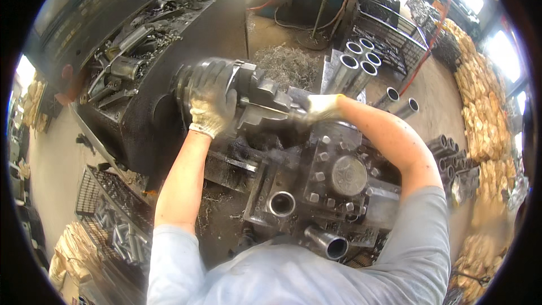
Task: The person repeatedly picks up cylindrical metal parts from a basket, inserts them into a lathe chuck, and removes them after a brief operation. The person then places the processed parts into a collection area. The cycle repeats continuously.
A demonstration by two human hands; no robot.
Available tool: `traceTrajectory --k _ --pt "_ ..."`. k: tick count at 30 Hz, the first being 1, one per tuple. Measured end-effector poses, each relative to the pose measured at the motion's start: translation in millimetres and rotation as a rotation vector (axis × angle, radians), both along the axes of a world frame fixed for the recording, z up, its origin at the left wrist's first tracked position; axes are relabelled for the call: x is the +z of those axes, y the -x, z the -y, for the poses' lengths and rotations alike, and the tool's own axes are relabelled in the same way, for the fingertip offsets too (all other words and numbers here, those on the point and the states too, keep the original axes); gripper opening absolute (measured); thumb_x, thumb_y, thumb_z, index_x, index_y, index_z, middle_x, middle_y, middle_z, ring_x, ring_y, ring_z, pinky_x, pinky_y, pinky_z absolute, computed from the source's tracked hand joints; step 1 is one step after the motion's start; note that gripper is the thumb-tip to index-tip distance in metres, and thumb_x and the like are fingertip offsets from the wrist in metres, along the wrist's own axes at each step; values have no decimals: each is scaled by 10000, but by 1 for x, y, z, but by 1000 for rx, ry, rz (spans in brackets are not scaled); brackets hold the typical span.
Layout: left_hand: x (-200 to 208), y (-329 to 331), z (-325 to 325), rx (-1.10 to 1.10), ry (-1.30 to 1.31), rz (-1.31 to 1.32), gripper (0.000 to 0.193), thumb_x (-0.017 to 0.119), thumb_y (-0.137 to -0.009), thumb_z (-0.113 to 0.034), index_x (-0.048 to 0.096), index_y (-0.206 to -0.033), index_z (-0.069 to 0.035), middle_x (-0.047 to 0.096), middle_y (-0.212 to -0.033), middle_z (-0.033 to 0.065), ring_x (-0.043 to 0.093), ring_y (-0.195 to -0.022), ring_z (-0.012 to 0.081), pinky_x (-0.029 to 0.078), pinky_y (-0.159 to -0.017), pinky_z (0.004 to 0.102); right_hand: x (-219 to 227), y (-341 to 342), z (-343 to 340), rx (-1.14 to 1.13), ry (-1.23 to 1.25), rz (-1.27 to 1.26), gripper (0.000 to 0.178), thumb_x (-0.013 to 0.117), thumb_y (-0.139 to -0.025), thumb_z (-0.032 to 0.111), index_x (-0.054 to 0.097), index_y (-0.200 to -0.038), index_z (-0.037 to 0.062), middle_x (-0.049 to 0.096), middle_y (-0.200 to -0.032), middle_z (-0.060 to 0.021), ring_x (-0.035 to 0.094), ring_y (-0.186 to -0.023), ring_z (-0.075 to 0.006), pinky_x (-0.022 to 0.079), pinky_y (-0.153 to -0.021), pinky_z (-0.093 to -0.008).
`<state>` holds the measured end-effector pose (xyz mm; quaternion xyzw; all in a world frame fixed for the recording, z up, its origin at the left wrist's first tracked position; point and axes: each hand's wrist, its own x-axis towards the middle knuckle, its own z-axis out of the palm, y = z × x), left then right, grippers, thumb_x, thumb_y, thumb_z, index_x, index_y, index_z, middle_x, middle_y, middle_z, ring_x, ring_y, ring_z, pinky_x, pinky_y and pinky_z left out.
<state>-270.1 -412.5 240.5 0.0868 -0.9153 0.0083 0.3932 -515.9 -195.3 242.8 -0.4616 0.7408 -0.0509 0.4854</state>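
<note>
Where shavings lie: oily lathe bed (237, 164).

Head-worn fisheye view, looking steeply down onto a lathe from just above the person's chest.

Only one view is given, so nothing is shared with another. The camera sits close over the machine: the person's grey-sleeved shoulders fill the lower edge, and both forearms run up from there to mid-frame, where the left hand (212, 104) and right hand (320, 107) meet at the lathe chuck (195, 82). The tool post (347, 175) lies at centre right, very near. Straight edges bow toward the dark circular rim; the workshop floor and steel tubes (361, 59) recede toward the upper right.
</note>
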Motion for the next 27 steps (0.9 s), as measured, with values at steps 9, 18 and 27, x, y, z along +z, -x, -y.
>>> traceTrajectory --k 9,18,27 --pt "-17 -1 1 31 -28 -55 635 716 -835 -144 603 -1455 -65 626 -1442 175 549 -1410 384 312 -1299 545 20 -10 -17 96 29 -395 461 860 -793 351 819 -1055 -26 810 -967 -200 784 -934 -278 625 -849 -411" --pt "7 -36 -29 -95 -330 -67 754 785 -933 -330 495 -1560 -29 573 -1513 239 511 -1439 423 362 -1245 553 136 -164 -100 -98 316 -1371 635 837 -753 299 615 -1288 39 730 -1047 -201 753 -944 -398 616 -858 -497" --pt "-75 -237 -191 -749 -2447 -162 375 690 -1018 -207 618 -1327 -6 721 -1187 101 700 -1111 219 571 -968 378 10 -391 -111 -315 616 -707 918 843 -815 347 413 -1556 19 693 -1182 -245 764 -893 -423 636 -756 -512"
